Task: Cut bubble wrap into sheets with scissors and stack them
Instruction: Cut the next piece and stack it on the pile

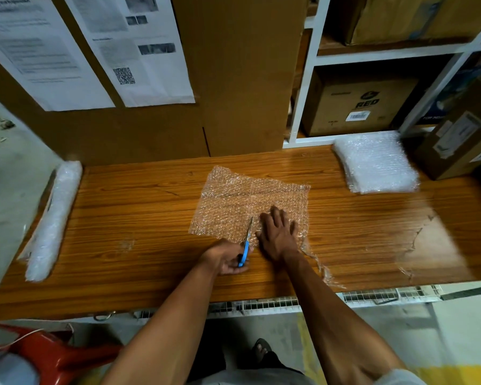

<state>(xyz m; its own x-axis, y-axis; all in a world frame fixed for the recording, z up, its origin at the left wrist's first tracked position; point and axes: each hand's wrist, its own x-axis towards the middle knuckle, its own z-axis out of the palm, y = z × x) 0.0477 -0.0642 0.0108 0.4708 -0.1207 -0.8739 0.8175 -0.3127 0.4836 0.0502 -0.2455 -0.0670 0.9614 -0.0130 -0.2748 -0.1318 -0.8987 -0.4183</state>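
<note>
A clear sheet of bubble wrap (pixel 242 201) lies flat on the wooden table (pixel 139 207). My right hand (pixel 278 234) presses flat on its near part, fingers straight. My left hand (pixel 228 258) grips the blue-handled scissors (pixel 246 243), whose blades point away over the sheet's near edge, just left of my right hand. A stack of cut bubble wrap sheets (pixel 375 162) sits at the table's back right. A roll of bubble wrap (pixel 53 220) lies along the table's left edge.
Brown cardboard panels (pixel 233 79) with printed papers stand behind the table. White shelves (pixel 358 56) with cardboard boxes are at the back right; another box (pixel 456 143) rests at the table's right. A red plastic stool (pixel 53 354) stands at the lower left.
</note>
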